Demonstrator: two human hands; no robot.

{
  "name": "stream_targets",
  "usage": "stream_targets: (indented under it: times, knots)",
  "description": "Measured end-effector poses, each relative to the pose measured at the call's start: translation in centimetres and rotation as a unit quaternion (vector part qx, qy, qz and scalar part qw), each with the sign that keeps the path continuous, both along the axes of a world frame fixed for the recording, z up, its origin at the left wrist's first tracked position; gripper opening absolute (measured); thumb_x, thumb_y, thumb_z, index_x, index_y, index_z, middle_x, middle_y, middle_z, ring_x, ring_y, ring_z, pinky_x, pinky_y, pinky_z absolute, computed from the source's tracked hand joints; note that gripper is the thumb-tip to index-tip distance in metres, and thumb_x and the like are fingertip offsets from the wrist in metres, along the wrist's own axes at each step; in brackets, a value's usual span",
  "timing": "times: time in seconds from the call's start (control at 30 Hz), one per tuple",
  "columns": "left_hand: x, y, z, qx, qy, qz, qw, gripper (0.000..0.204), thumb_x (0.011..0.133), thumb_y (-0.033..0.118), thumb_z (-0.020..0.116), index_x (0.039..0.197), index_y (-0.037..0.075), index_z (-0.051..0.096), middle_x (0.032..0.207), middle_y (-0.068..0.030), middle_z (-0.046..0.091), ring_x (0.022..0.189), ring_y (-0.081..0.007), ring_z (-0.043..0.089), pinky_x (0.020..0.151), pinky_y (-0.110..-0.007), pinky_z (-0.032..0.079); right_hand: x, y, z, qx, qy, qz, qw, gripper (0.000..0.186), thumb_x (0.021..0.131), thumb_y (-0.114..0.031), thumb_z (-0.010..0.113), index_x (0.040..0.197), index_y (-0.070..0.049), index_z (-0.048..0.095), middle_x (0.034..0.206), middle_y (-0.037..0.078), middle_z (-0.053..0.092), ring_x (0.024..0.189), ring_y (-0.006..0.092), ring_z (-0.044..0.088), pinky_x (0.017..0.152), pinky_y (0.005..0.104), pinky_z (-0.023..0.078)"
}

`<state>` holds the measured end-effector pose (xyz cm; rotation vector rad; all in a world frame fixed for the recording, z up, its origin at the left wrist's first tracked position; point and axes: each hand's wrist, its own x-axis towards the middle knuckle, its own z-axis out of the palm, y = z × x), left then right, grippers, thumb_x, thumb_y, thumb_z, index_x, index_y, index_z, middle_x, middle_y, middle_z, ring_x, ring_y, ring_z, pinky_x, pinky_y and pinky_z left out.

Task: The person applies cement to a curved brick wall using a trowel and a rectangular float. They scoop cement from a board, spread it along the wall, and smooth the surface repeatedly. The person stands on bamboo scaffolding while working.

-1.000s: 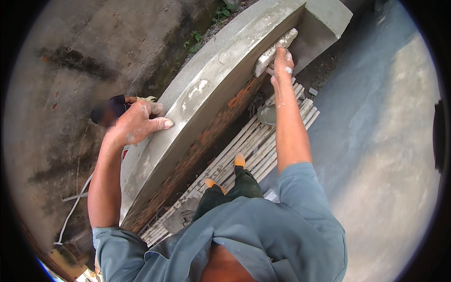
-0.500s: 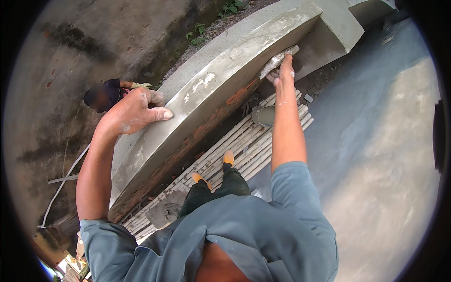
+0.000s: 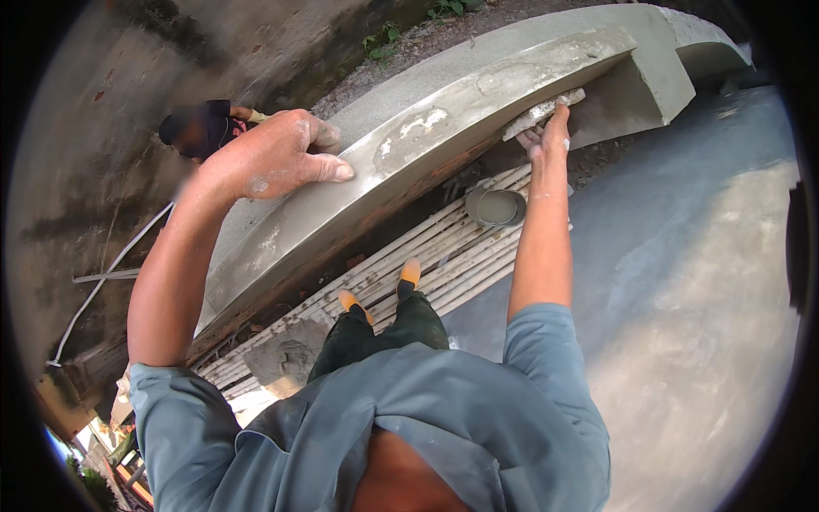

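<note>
Upper right, the right hand (image 3: 550, 139) clasps a pale slab (image 3: 539, 116) beside the ledge (image 3: 465, 96); upper left, the left hand (image 3: 288, 158) half-curls, hold unclear.

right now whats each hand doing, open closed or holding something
Left hand: loosely open at the wall, nothing seen in it.
Right hand: closed, holding the pale block.

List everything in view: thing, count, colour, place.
Block: one, whitish, in right hand
Ledge: one, grey, curving across centre
Poles: several, whitish, underfoot
Round tub: one, grey, on poles
Mortar patch: one, grey, left of boots
Co-worker: one, dark top, beyond ledge
Plants: several, green, beyond ledge
Cord: one, white, left
Floor: one, grey, right
Shirt: one, grey, bottom
Boots: two, orange, on poles
Left hand: one, white-flecked, at ledge
Right hand: one, white-flecked, upper right
</note>
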<state>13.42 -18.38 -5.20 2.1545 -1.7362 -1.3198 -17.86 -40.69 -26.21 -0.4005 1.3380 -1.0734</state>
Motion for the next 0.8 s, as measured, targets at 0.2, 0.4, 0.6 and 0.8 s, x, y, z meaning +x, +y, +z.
stream_targets:
  times: [0.2,0.4,0.6,0.8]
  knots:
    - [0.0,-0.1,0.0,-0.021,-0.014,-0.024,0.999,0.059,0.084,0.05,0.084,0.108,-0.004,0.077,0.087,-0.0121,0.072,0.085,-0.0221,0.067,0.081,-0.038,0.054,0.9,2.9,3.3,-0.267,0.09,0.016,0.959,0.089,0.096,-0.05,0.069,0.161,-0.002,0.032,0.142,0.019,0.056,0.119,0.0344,0.062,0.094,0.0556,0.054]
    - [0.4,0.0,-0.4,-0.018,-0.014,-0.029,0.999,0.065,0.082,0.052,0.084,0.114,-0.004,0.077,0.095,-0.0165,0.077,0.088,-0.0252,0.072,0.082,-0.04,0.057,3.5,6.7,-3.7,-0.023,0.007,0.031,0.999,0.081,0.097,-0.052,0.066,0.155,-0.003,0.039,0.146,0.024,0.051,0.123,0.0439,0.062,0.093,0.0606,0.055]
    - [1.2,0.4,-1.7,-0.082,-0.014,-0.064,0.994,0.071,0.08,0.061,0.08,0.112,-0.002,0.079,0.089,-0.0176,0.077,0.085,-0.0273,0.074,0.08,-0.041,0.058,0.4,3.3,3.6,-0.24,0.103,0.054,0.964,0.074,0.096,-0.051,0.065,0.145,0.002,0.046,0.128,0.018,0.062,0.115,0.0374,0.065,0.093,0.0541,0.055]
    - [1.2,0.4,-2.0,-0.116,-0.037,-0.093,0.988,0.068,0.081,0.059,0.079,0.111,-0.001,0.08,0.088,-0.0192,0.077,0.082,-0.0283,0.075,0.077,-0.041,0.058,9.9,19.8,2.5,-0.182,0.087,0.038,0.979,0.099,0.093,-0.046,0.073,0.163,0.006,0.024,0.143,0.023,0.053,0.123,0.0306,0.055,0.094,0.0476,0.053]
